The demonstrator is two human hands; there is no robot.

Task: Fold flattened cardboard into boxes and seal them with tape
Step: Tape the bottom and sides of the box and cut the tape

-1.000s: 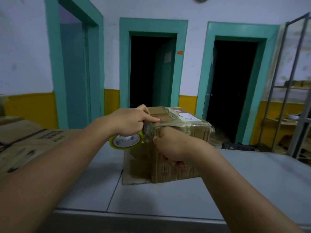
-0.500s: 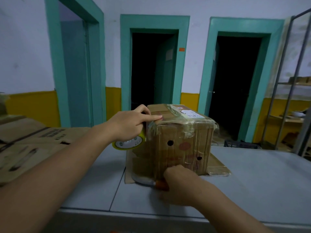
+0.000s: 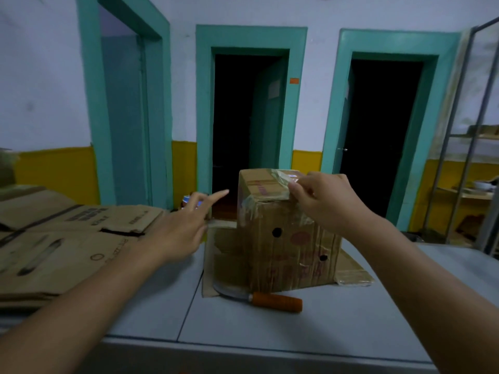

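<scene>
A brown cardboard box (image 3: 286,238) stands upright in the middle of the grey table (image 3: 270,333). Clear tape (image 3: 280,182) runs across its top and down the front. My right hand (image 3: 324,203) is at the box's top front edge, with curled fingers pinching the tape there. To the left of the box, my left hand (image 3: 183,228) hovers with fingers stretched out and holds nothing. The tape roll is not clearly visible; only a small bluish-white bit (image 3: 189,201) shows behind my left fingers.
A knife with an orange handle (image 3: 275,302) lies on the table just in front of the box. Flat cardboard (image 3: 351,271) lies under the box. A stack of flattened boxes (image 3: 67,238) fills the left. A metal shelf (image 3: 472,157) stands at the right.
My left hand let go of the tape roll and moved left off the box, fingers spread. My right hand left the knife on the table and rose to the box's top edge.
</scene>
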